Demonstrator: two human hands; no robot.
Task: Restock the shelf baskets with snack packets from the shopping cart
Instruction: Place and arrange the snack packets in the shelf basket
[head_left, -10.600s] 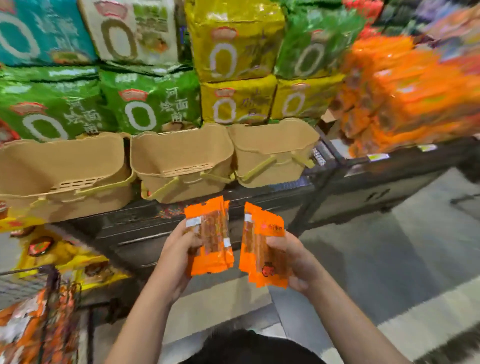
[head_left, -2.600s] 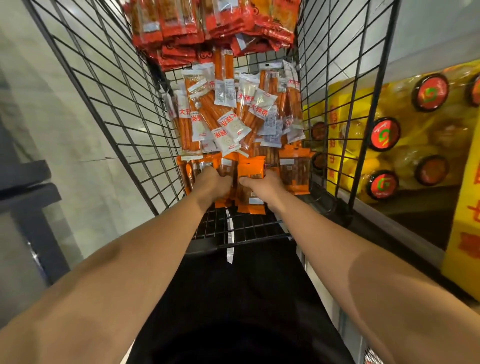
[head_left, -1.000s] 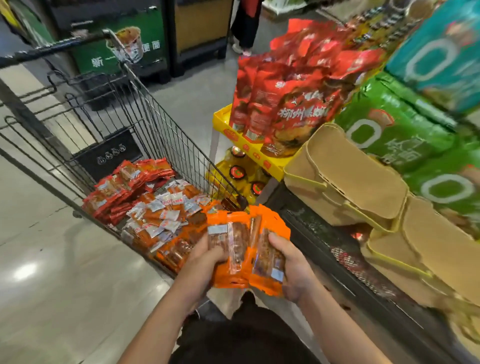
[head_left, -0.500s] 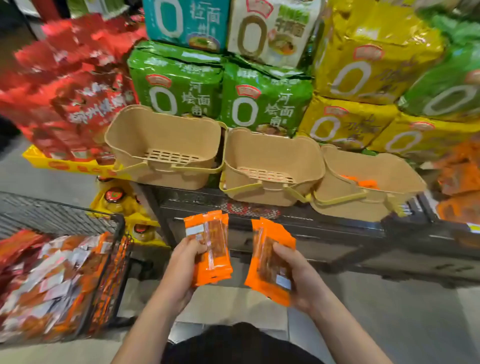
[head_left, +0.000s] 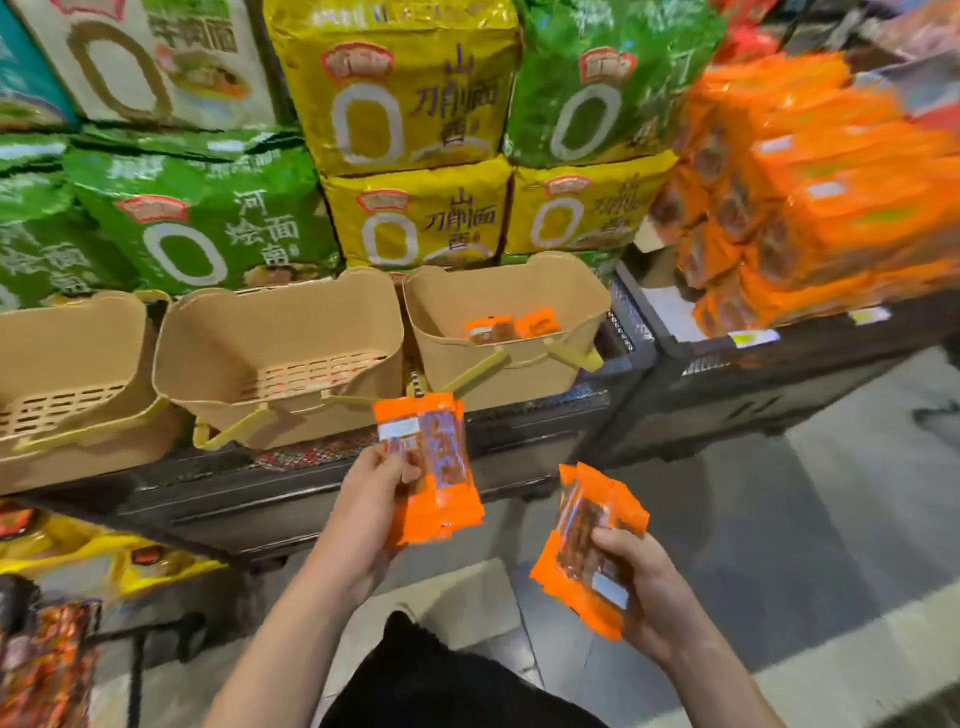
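Note:
My left hand (head_left: 366, 506) grips a small stack of orange snack packets (head_left: 434, 467), held upright just below the shelf edge in front of the gap between the middle and right baskets. My right hand (head_left: 649, 587) holds another bunch of orange packets (head_left: 589, 551) lower and to the right. Three tan baskets stand in a row on the dark shelf: the left basket (head_left: 62, 338) and the middle basket (head_left: 280, 322) show no packets, while the right basket (head_left: 519, 291) has a few orange packets (head_left: 511, 327) at its bottom.
Large green and yellow noodle packs (head_left: 415, 98) are stacked behind the baskets. Blurred orange packets (head_left: 810, 192) pile on the shelf at the right. The cart's corner with packets (head_left: 47, 670) shows at the lower left. Grey floor (head_left: 805, 519) lies to the right.
The view has swung right along the shelf. My left hand has risen toward the baskets with its packets, and my right hand has dropped lower and rightward with its own.

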